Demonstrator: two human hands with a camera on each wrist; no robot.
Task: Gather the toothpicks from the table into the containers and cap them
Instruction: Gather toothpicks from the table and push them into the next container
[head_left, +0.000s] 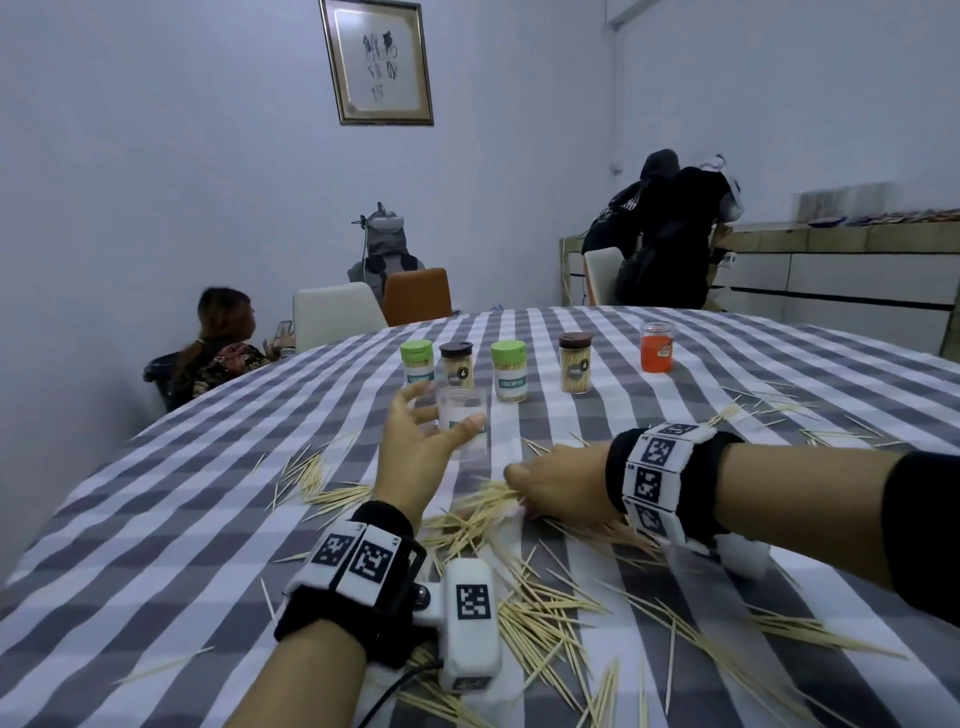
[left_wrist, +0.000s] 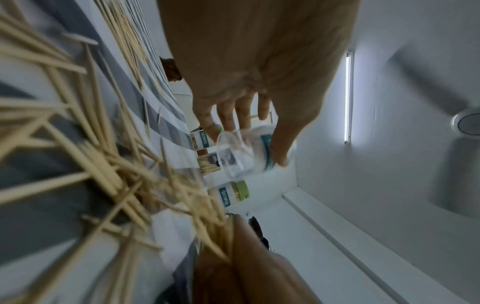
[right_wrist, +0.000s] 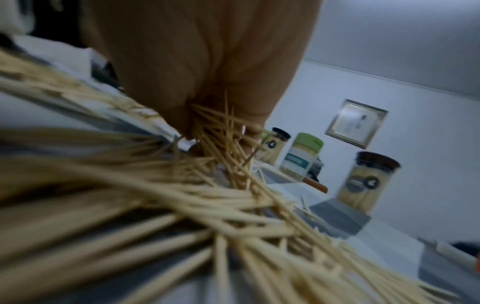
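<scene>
Loose toothpicks (head_left: 540, 597) lie scattered over the grey-and-white checked table (head_left: 182, 545). My left hand (head_left: 439, 418) holds a clear, uncapped container (head_left: 462, 415) between thumb and fingers, just above the cloth; the left wrist view shows that container (left_wrist: 241, 156) tilted and empty. My right hand (head_left: 519, 493) rests on the table to its right, fingers curled round a bunch of toothpicks (head_left: 488, 501). In the right wrist view the right hand (right_wrist: 221, 131) clutches the crossed sticks (right_wrist: 226, 148).
Behind the hands stands a row of capped, filled jars: green lid (head_left: 416, 361), dark lid (head_left: 456, 364), green lid (head_left: 510, 370), dark lid (head_left: 575, 362), and an orange jar (head_left: 657, 345). Chairs and seated people are beyond the far table edge.
</scene>
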